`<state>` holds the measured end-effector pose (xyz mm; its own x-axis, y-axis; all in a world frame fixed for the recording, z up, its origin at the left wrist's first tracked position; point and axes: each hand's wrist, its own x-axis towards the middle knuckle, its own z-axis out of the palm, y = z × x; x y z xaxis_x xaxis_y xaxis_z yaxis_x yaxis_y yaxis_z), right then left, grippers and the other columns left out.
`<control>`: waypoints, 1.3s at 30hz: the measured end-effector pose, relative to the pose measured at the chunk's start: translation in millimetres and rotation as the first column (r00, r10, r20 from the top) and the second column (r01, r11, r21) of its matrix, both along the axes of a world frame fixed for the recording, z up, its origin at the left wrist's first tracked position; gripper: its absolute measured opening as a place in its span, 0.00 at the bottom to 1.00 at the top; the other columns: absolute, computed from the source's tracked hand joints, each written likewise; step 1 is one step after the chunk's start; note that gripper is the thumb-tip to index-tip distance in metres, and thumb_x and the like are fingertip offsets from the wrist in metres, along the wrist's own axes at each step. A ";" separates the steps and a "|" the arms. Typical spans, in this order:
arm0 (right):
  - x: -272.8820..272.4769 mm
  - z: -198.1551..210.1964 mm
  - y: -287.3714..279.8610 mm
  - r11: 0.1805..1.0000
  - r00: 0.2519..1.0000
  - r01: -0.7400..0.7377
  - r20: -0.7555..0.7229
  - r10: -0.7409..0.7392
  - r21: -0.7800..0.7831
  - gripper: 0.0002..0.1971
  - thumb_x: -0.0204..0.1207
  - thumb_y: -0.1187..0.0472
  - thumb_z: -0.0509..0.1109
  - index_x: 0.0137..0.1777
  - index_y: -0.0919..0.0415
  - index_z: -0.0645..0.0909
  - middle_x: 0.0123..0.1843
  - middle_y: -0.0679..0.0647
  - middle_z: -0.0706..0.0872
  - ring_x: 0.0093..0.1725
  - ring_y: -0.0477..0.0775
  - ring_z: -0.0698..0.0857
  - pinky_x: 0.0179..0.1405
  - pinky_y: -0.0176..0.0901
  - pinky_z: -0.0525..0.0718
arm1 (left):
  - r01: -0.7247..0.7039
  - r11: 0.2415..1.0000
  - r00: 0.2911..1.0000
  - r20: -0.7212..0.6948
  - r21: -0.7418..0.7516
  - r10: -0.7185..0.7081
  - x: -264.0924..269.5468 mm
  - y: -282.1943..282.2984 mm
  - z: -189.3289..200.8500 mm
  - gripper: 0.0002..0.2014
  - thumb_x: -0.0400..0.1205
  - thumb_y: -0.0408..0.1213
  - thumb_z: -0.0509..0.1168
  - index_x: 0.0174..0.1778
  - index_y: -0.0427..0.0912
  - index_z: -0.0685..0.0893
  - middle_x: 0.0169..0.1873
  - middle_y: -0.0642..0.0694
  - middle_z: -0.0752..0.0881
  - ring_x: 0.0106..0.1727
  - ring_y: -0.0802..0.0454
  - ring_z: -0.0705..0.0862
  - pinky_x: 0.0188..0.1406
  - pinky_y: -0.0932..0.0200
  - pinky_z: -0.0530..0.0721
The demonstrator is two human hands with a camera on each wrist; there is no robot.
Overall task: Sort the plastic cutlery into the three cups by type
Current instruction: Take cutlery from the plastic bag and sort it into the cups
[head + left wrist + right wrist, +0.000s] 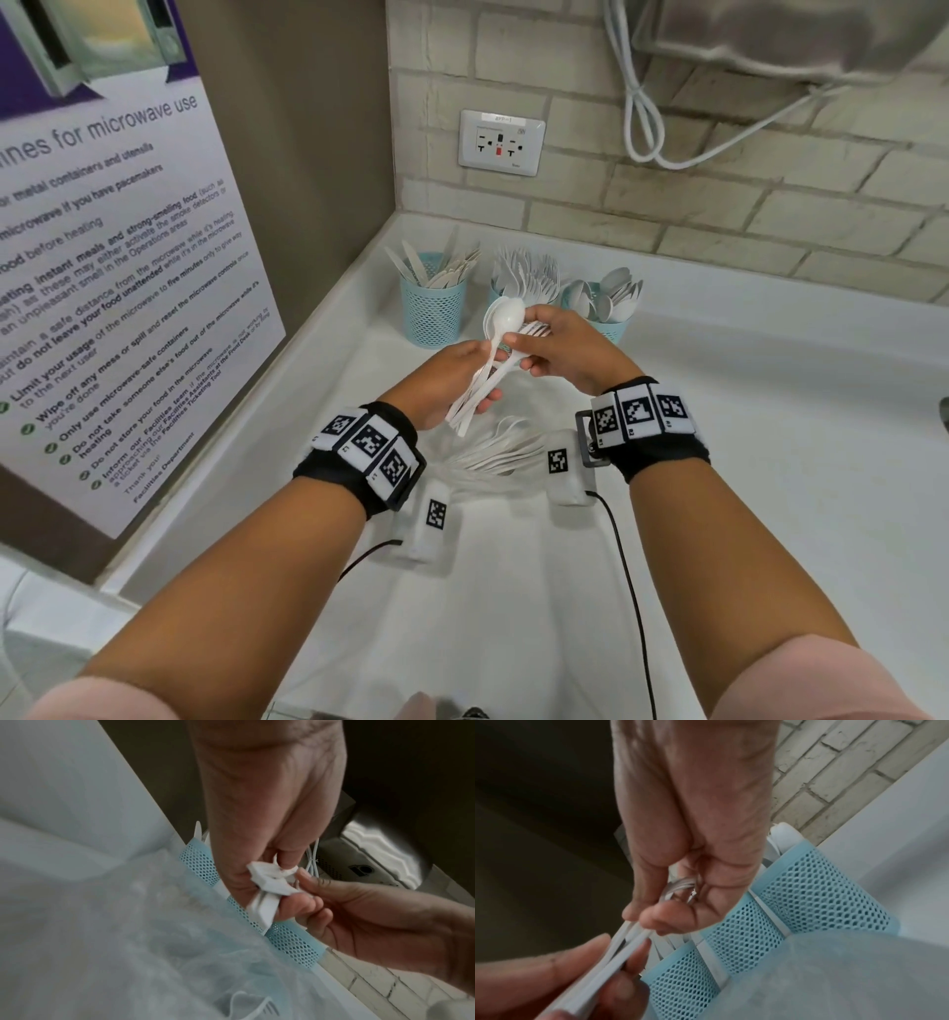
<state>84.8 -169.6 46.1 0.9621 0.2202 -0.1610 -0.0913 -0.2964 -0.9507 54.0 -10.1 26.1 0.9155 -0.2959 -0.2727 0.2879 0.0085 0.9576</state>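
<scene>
The left hand [445, 380] is curled around the handles of a bundle of white plastic spoons [493, 354], held above the white counter [744, 411]. The right hand [560, 349] pinches the same bundle nearer the bowls, thumb and fingertips closed on it. The head view alone shows the spoon bowls fanned upward between the hands; the left wrist view instead shows the square handle ends [267, 880] poking from the left palm, and the right wrist view shows the handles [618, 955] running between both sets of fingers.

Just behind the hands stand three blue mesh cups: the left cup [433, 313] holds knives, the middle cup [497, 295], mostly hidden by the bundle, holds forks, and the right cup [613, 326] holds spoons. Below the wrists, a loose pile of cutlery [500, 455] lies on the counter.
</scene>
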 end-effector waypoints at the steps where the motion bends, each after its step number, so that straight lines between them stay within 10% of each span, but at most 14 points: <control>1: 0.1 -1.0 -0.8 1.000 1.000 -0.004 -0.004 0.004 0.000 0.19 0.77 0.64 0.71 0.66 0.64 0.75 0.36 0.53 0.83 0.26 0.41 0.81 0.28 0.29 0.82 | -0.005 1.000 1.000 -0.002 -0.011 0.005 -0.2 0.6 0.3 0.12 0.89 0.43 0.51 0.48 0.45 0.78 0.40 0.45 0.82 0.33 0.54 0.83 0.32 0.61 0.80; 12: 7.7 7.1 -2.0 0.942 0.924 0.309 0.195 -0.330 0.131 0.26 0.74 0.67 0.73 0.69 0.68 0.68 0.43 0.57 0.82 0.27 0.45 0.81 0.25 0.30 0.82 | -0.079 0.997 0.995 0.055 0.012 0.078 -1.2 0.8 1.7 0.10 0.88 0.38 0.54 0.59 0.39 0.77 0.41 0.47 0.87 0.31 0.60 0.87 0.30 0.67 0.81; 23: 40.7 58.8 -2.8 0.781 0.452 0.560 0.689 -0.567 0.275 0.16 0.82 0.60 0.61 0.69 0.60 0.70 0.40 0.48 0.82 0.40 0.51 0.83 0.42 0.47 0.84 | -0.248 0.969 0.962 0.121 0.011 0.245 5.9 -3.1 4.4 0.12 0.88 0.40 0.54 0.62 0.39 0.76 0.37 0.49 0.83 0.31 0.57 0.74 0.26 0.67 0.73; 27: 59.3 38.8 4.7 0.789 0.543 0.610 0.762 -0.353 -0.069 0.16 0.83 0.61 0.60 0.69 0.61 0.73 0.37 0.57 0.82 0.36 0.54 0.79 0.35 0.39 0.72 | -0.256 0.967 0.961 0.110 -0.001 0.255 8.8 -4.2 5.3 0.12 0.88 0.40 0.54 0.62 0.38 0.76 0.36 0.49 0.81 0.30 0.58 0.72 0.24 0.68 0.71; 33: 62.8 13.5 11.7 0.659 0.805 0.485 0.588 -0.080 -0.575 0.20 0.82 0.64 0.55 0.68 0.52 0.80 0.58 0.64 0.86 0.65 0.67 0.74 0.63 0.56 0.77 | -0.239 0.971 0.964 0.111 -0.022 0.240 8.2 -4.8 5.9 0.10 0.88 0.39 0.54 0.57 0.41 0.78 0.36 0.50 0.81 0.32 0.58 0.72 0.28 0.66 0.71; 39: 56.2 24.9 14.6 0.556 0.793 0.499 0.609 0.015 -0.664 0.20 0.82 0.61 0.57 0.73 0.57 0.74 0.66 0.64 0.77 0.68 0.67 0.69 0.63 0.53 0.71 | -0.239 0.965 0.969 0.045 -0.108 0.245 11.2 -2.8 8.7 0.10 0.88 0.36 0.52 0.54 0.40 0.79 0.37 0.48 0.81 0.31 0.57 0.72 0.27 0.64 0.70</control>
